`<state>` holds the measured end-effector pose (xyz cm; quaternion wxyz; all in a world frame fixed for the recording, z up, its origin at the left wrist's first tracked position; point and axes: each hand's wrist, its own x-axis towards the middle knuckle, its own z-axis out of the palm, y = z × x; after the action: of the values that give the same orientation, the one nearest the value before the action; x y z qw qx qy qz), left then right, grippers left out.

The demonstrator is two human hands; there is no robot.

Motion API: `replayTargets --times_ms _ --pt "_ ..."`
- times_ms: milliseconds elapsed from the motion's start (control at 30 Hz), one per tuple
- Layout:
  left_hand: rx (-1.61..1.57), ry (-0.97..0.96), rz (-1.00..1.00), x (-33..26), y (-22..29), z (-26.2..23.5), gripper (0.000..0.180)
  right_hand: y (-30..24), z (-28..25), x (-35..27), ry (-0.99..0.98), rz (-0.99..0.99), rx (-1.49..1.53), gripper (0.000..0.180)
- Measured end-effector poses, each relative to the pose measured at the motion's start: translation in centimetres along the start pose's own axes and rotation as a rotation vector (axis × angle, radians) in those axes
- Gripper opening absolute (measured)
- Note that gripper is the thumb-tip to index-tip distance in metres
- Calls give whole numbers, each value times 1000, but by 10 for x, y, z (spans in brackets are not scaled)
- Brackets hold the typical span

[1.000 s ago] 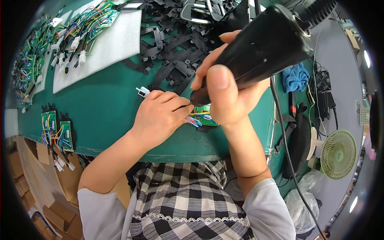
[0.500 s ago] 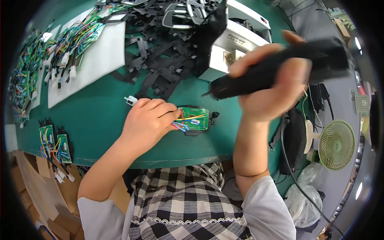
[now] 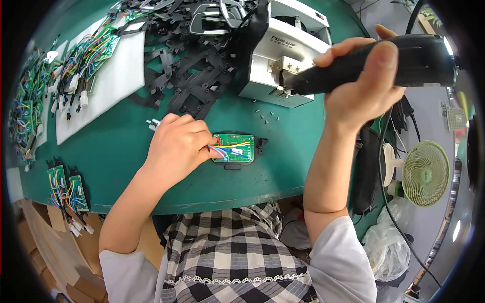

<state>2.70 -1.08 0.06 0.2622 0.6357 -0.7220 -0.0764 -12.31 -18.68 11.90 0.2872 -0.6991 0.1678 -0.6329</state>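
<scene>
My right hand (image 3: 361,93) is wrapped round a black electric screwdriver (image 3: 424,59), held nearly level. Its tip meets the metal pick-up block (image 3: 289,66) on the front of a white screw feeder (image 3: 298,43); the exact contact is hard to see. On the green table, my left hand (image 3: 178,149) is closed on coloured wires (image 3: 218,152) at the left edge of a green circuit board (image 3: 233,140). The board lies in a black plastic holder (image 3: 261,145). A white connector (image 3: 153,124) pokes out beyond my left knuckles. My left fingertips are partly hidden.
Several small screws (image 3: 267,120) lie before the feeder. Black plastic frames (image 3: 202,76) pile up at the back. Wired boards (image 3: 96,55) rest on white foam (image 3: 121,76) at left, and two more (image 3: 77,192) near the front edge. A green fan (image 3: 426,173) stands at right.
The screwdriver in my right hand has gone from above the table to the feeder's front, its tip now at the metal block. My left hand keeps its place at the board.
</scene>
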Motion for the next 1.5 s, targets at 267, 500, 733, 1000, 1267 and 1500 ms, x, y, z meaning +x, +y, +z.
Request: replayTargets --times_ms 267,500,733,1000,1267,1500 --pt "-54 81 -14 -1 -1 7 17 -40 4 -62 -240 368 506 73" --pt "-26 95 -44 -5 -3 9 12 -38 32 -95 -342 355 353 77" --pt "-94 128 -74 -7 -3 9 10 -37 39 -103 -399 333 286 81" --pt "-122 74 -67 -9 -3 8 10 -41 36 -103 -432 342 263 86" --pt "-98 75 -83 -9 -4 13 11 -32 49 -103 -504 323 341 86" --pt "-91 21 -20 -9 -6 12 21 -23 35 -94 -456 314 343 77"
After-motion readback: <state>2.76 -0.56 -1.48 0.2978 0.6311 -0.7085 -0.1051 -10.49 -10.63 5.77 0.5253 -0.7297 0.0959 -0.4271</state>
